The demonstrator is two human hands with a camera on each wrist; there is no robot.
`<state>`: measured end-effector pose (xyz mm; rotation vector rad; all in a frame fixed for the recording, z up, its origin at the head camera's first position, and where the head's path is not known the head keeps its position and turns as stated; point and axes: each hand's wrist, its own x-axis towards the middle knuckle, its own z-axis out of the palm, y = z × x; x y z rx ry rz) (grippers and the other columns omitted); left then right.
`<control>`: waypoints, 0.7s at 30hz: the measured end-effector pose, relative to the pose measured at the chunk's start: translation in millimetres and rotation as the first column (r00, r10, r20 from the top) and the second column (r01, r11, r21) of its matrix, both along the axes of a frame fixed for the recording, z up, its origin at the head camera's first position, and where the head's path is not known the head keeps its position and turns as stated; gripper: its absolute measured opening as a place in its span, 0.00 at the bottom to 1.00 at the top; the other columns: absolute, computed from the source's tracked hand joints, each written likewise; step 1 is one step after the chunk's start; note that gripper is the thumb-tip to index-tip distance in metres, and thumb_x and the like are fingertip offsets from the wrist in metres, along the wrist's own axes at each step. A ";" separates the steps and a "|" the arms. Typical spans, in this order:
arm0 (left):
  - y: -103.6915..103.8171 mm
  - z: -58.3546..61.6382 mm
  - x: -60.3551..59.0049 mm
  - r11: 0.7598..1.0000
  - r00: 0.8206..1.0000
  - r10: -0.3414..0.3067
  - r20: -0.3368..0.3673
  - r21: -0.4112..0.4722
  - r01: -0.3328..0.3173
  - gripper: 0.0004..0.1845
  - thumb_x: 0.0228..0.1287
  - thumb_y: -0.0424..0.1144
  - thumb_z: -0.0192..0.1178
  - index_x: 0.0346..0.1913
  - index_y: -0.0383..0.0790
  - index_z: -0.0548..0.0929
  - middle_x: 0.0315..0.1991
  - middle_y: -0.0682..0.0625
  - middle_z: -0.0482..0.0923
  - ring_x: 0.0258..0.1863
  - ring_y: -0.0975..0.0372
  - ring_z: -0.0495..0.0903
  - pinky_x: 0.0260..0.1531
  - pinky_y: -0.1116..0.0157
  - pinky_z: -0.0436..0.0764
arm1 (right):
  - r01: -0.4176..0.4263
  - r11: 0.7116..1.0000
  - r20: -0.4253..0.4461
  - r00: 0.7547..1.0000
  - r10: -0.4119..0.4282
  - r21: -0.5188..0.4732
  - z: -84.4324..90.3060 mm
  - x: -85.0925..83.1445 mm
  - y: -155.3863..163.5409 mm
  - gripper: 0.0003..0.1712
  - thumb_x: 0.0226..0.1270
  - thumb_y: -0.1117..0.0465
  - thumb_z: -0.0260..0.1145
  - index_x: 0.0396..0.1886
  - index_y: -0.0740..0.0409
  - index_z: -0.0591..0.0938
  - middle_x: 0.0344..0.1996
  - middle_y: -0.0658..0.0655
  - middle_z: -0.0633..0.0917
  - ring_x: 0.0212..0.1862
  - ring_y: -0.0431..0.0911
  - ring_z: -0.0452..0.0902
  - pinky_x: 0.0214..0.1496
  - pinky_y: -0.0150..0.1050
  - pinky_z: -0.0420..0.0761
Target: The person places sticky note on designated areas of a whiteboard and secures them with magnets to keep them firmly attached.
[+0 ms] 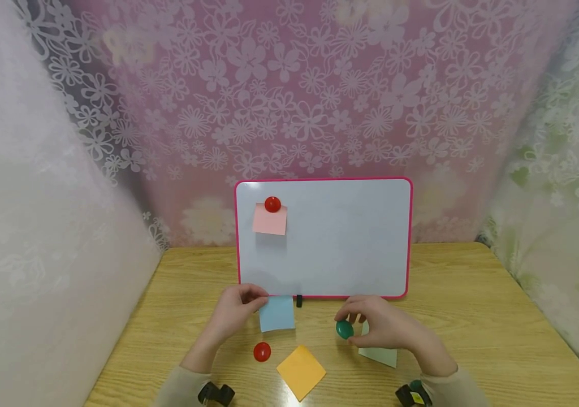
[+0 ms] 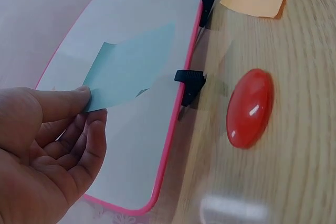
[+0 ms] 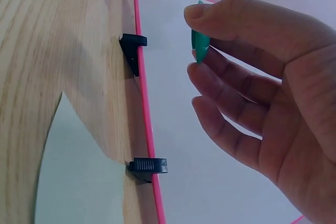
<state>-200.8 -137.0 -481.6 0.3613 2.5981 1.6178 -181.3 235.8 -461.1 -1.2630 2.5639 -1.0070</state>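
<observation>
My left hand (image 1: 238, 308) pinches a blue sticky note (image 1: 276, 314) by its corner, in front of the lower edge of a pink-framed whiteboard (image 1: 345, 237). In the left wrist view the note (image 2: 131, 72) hangs off the thumb and fingertips of the hand (image 2: 58, 140). Over on the right, my right hand (image 1: 378, 322) holds a green round magnet (image 1: 344, 329) between thumb and fingers. The right wrist view shows this magnet (image 3: 200, 38) edge-on in the hand (image 3: 257, 72). A pink note (image 1: 270, 220) is on the board under a red magnet (image 1: 272, 204).
A second red magnet (image 1: 262, 351) lies on the wooden table (image 1: 472, 316), near an orange note (image 1: 302, 373). A pale green note (image 1: 381, 355) lies partly beneath the right hand. Black clips (image 3: 149, 165) grip the board's bottom edge. A floral curtain (image 1: 310, 113) hangs behind.
</observation>
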 end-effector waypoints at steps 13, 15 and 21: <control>26.4 12.3 -3.9 0.999 1.000 -0.029 -0.012 0.026 0.029 0.02 0.74 0.37 0.70 0.44 0.47 0.92 0.40 0.55 0.87 0.37 0.57 0.82 0.39 0.65 0.85 | 0.015 0.999 -0.044 0.999 -0.012 0.051 16.3 -10.8 1.7 0.21 0.62 0.65 0.81 0.53 0.48 0.88 0.46 0.41 0.85 0.43 0.41 0.83 0.44 0.42 0.87; 30.2 13.4 -4.4 0.999 0.999 -0.037 -0.014 0.038 0.038 0.03 0.74 0.37 0.70 0.44 0.46 0.92 0.40 0.55 0.87 0.37 0.57 0.82 0.39 0.65 0.85 | 0.017 0.999 -0.061 0.998 -0.014 0.051 18.7 -11.7 1.4 0.20 0.62 0.65 0.81 0.53 0.48 0.88 0.45 0.41 0.85 0.43 0.39 0.82 0.45 0.40 0.86; 39.2 13.2 -5.2 0.998 0.999 -0.049 -0.021 0.046 0.050 0.03 0.75 0.38 0.69 0.44 0.47 0.92 0.40 0.56 0.87 0.38 0.57 0.82 0.40 0.65 0.85 | 0.012 0.999 -0.082 0.997 -0.009 0.042 21.8 -14.1 0.3 0.20 0.62 0.65 0.81 0.53 0.47 0.88 0.45 0.41 0.85 0.42 0.38 0.82 0.44 0.35 0.85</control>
